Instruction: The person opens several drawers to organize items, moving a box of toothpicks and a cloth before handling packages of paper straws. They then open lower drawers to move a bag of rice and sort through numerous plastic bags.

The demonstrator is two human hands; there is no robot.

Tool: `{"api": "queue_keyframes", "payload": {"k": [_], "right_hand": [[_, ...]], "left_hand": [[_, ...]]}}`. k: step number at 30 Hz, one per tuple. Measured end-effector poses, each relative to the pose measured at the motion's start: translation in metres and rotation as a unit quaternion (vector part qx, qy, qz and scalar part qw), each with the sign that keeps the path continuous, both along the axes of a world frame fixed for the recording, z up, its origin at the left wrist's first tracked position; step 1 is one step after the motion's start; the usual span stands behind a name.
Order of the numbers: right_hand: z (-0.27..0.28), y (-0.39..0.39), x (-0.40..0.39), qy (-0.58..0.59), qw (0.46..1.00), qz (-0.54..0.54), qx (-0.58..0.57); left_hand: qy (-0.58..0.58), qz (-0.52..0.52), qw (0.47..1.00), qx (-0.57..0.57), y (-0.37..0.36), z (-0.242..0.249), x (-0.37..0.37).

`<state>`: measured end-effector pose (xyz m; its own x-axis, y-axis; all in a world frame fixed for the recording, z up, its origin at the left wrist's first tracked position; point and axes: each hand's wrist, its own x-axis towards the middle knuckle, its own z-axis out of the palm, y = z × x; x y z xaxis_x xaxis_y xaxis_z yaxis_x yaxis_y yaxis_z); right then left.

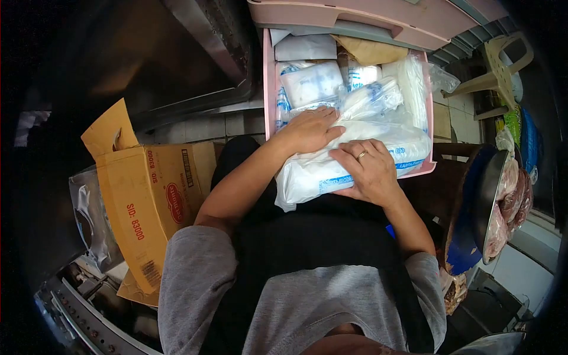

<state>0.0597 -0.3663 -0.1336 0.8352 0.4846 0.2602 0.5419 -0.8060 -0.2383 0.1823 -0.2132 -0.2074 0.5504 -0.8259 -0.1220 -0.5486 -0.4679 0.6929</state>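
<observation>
Left grip: left hand [309, 130] lies flat, fingers spread, palm down on top of the clear plastic packs of white stuff w/ blue print [313, 83]; nothing clasped, just pressing.
Right grip: right hand [368, 168] also open & flat, fingers slightly curled, resting on the big white plastic-wrapped bundle w/ blue lettering [349, 165]; ring on one finger; no closed hold seen.
Bundle: lies across the near end of the pale pink plastic drawer [269, 89], its left end sticking out over the front edge toward the person's lap.
Drawer: pulled out, packed w/ more clear packs, a white folded packet at back left, a brown paper bag [370, 50] at back.
Person: grey long sleeves, black apron; both forearms reach forward.
Left side: brown cardboard box w/ red logo & "SID: 83000" [148, 201], flap open, just beside the left arm; crumpled clear bag next to it.
Right side: round metal tray w/ raw meat pieces [503, 207]; beige plastic chair [503, 65] further back.
</observation>
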Motion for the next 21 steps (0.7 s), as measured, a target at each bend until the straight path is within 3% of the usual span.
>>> {"api": "queue_keyframes", "payload": {"k": [8,10,16,18,19,21], "right_hand": [[-0.001,0.001,-0.002,-0.009,1.0,-0.006,-0.001],[-0.001,0.0,-0.003,-0.019,1.0,-0.006,0.006],[-0.004,0.001,-0.01,-0.038,0.999,-0.018,0.012],[-0.004,0.001,-0.013,-0.04,0.999,-0.022,0.014],[-0.004,0.001,-0.014,-0.04,0.999,-0.025,0.015],[-0.004,0.0,-0.015,-0.043,0.999,-0.022,0.014]], "left_hand": [[-0.001,0.008,0.999,-0.038,0.001,-0.002,0.003],[0.027,0.007,0.999,0.04,-0.005,0.02,0.009],[-0.056,0.147,0.978,0.138,-0.046,-0.034,0.061],[-0.398,0.195,0.889,0.116,-0.043,-0.052,0.081],[-0.399,0.195,0.888,0.116,-0.042,-0.053,0.091],[-0.139,0.212,0.928,0.274,-0.04,-0.039,0.103]]}}
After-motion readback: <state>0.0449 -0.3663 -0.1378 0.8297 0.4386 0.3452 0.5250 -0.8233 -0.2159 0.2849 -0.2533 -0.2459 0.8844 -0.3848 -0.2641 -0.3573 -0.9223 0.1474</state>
